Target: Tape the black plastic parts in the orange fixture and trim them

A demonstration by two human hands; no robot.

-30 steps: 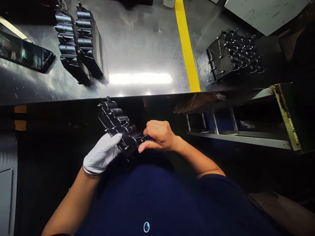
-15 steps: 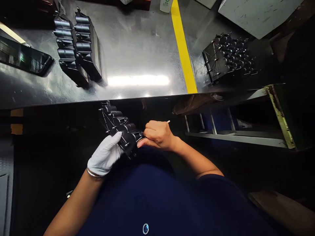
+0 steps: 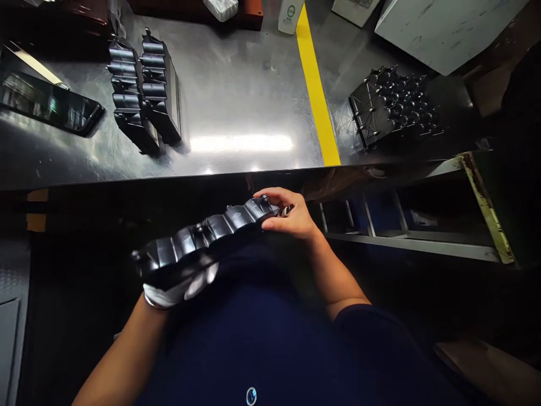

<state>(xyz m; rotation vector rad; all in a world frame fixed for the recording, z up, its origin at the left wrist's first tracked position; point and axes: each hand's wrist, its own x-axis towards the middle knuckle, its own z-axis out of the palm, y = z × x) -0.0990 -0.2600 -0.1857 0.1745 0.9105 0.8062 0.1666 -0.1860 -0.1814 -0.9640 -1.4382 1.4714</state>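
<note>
A long black ribbed plastic part (image 3: pixel 220 226) is held between my hands, in front of the metal table's edge. My left hand (image 3: pixel 181 288), in a white glove, grips it from below at its left end; the part hides some of the fingers. My bare right hand (image 3: pixel 291 213) pinches the part's right end between thumb and fingers. A small light-tipped tool (image 3: pixel 288 211), mostly hidden, also sits in my right hand. Two similar black ribbed parts (image 3: pixel 131 101) (image 3: pixel 160 90) stand side by side on the table.
On the metal table (image 3: pixel 236 84) are a phone (image 3: pixel 51 104) at the left, a yellow stripe (image 3: pixel 315 84), a white bottle (image 3: pixel 289 16) and several black parts (image 3: pixel 389 107) at the right. A pale box (image 3: pixel 443 28) stands behind them. A metal rack (image 3: pixel 418 242) is below right.
The held black part has turned to lie lengthwise, with its ribbed side showing. My right hand has moved slightly right and up and now grips its end. My left hand is now mostly beneath it.
</note>
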